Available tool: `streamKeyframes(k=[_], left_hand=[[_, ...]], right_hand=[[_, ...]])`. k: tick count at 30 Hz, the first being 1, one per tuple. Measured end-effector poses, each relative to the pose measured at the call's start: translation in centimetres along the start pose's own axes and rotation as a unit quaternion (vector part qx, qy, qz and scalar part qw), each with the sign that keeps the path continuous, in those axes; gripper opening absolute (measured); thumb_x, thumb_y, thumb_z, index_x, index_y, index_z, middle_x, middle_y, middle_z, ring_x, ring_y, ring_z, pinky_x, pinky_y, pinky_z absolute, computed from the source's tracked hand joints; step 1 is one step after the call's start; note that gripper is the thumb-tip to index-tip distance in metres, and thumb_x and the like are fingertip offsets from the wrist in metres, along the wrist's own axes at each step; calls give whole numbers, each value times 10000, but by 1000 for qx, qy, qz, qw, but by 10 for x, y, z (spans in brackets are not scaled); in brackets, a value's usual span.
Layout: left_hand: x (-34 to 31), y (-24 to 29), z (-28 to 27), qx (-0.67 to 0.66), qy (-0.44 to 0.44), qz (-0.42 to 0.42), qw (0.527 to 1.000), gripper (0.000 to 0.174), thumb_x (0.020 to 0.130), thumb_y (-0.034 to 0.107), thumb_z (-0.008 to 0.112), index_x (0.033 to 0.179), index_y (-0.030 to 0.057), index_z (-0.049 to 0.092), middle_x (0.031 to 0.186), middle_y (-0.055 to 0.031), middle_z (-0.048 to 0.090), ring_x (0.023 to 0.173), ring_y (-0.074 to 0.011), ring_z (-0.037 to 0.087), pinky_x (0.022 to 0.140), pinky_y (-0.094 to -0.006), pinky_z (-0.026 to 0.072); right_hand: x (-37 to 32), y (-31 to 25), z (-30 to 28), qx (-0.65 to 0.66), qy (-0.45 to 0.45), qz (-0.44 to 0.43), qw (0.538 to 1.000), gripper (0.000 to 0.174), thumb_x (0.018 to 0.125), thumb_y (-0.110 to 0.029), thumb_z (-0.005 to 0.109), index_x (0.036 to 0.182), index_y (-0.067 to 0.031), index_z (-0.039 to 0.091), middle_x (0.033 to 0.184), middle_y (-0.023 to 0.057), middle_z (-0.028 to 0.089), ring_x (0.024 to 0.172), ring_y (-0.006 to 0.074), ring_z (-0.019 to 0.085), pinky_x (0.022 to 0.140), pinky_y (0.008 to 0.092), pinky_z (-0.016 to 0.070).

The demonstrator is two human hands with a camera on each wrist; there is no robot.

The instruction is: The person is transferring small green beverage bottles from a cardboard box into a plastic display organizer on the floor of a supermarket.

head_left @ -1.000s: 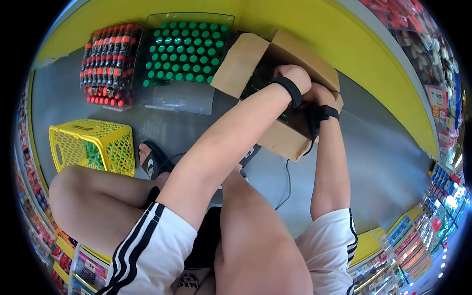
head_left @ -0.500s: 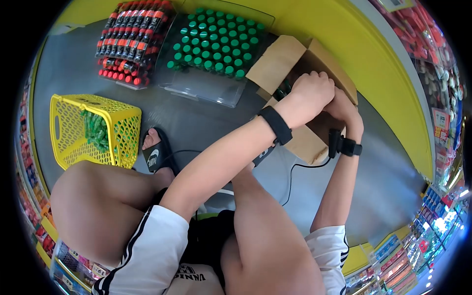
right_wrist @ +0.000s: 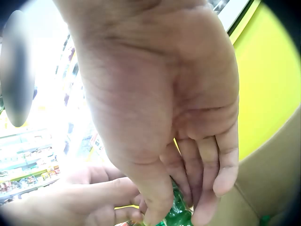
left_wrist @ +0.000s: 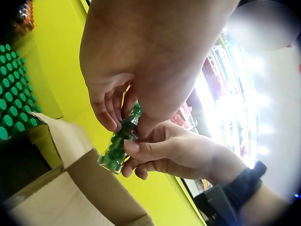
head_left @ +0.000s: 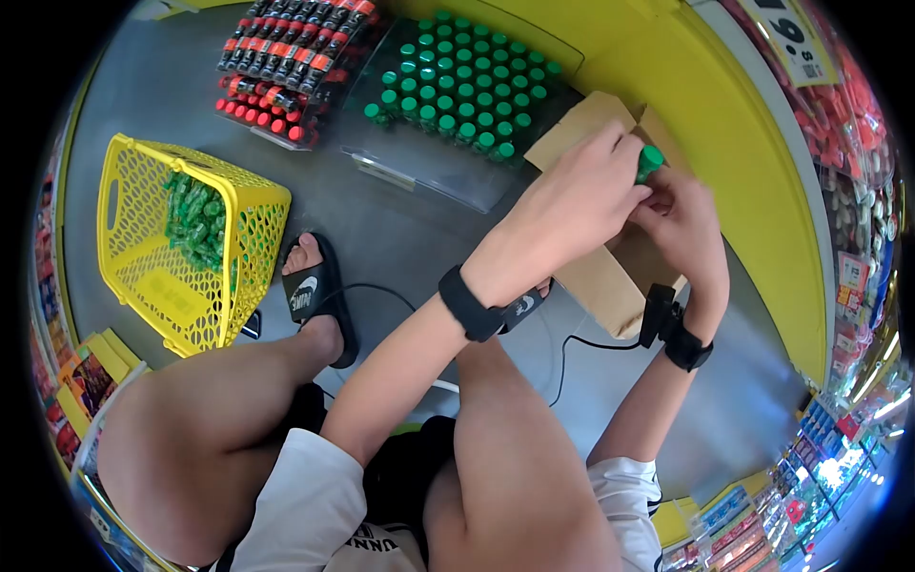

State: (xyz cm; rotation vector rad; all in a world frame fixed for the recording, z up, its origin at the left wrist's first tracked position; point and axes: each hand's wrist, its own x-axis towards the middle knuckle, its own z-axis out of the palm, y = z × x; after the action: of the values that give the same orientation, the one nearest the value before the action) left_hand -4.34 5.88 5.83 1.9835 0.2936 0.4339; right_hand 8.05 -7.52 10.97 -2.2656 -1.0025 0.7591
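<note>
Above the cardboard box (head_left: 602, 291), both hands are together at a small green bottle with a green cap (head_left: 650, 160). My left hand (head_left: 577, 191) pinches one end of it, with the thumb and fingertips close together. From the other side my right hand (head_left: 684, 224) grips the body between thumb and fingers. In the left wrist view the green bottle (left_wrist: 113, 155) looks glossy and bumpy, its end pointing down toward the box flaps (left_wrist: 70, 136). Most of the bottle (right_wrist: 178, 214) is hidden behind fingers in the right wrist view.
Rows of green-capped bottles (head_left: 464, 88) stand in a clear tray (head_left: 419, 172) left of the box. Red-capped dark bottles (head_left: 295, 48) are stacked beside it. A yellow basket (head_left: 157, 296) holds crinkled green plastic pieces (head_left: 195, 224). A black cable (head_left: 562, 367) crosses the floor.
Both hands have risen out of the box, and the green-capped bottle now shows between them. The head view has shifted, so basket, trays and box sit further right or lower.
</note>
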Motion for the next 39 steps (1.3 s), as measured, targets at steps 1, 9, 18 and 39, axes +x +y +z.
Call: streamKeyframes(k=[1,9,18,39], left_hand=[[-3,-4,-5,6,7,-8,1000,324,1019,215,699,1203,-39,619,1072,-197,621,926,-427,644,796,-498,533],[-29,-27,-45,-8,136,7,991,388,1018,233,721,1247,-65,626,1043,-230,686,951,-426,682,807,-466,555],[-51,-66,-90,-14,191,-117,974,364,1022,108,702,1339,-33,593,1075,-275,718,980,-463,715,798,-482,568],[-86,-144,-93,48,231,-347,907,507,993,-11,633,1487,-79,542,1342,-306,690,1231,-397,717,997,-401,595]], right_hand=[[2,-8,3,-24,-1,7,1000,223,876,-16,734,1065,97,696,840,206,765,771,258,777,731,358,594],[34,-66,42,-27,20,-35,999,235,833,-40,748,1013,110,730,796,264,721,732,343,752,698,399,580],[62,-122,71,-13,-13,-34,999,377,896,-147,826,1240,-28,730,916,187,792,841,307,796,742,404,611],[145,-98,212,-146,-28,-187,971,246,872,-131,782,1086,-19,734,928,215,755,861,417,735,750,494,588]])
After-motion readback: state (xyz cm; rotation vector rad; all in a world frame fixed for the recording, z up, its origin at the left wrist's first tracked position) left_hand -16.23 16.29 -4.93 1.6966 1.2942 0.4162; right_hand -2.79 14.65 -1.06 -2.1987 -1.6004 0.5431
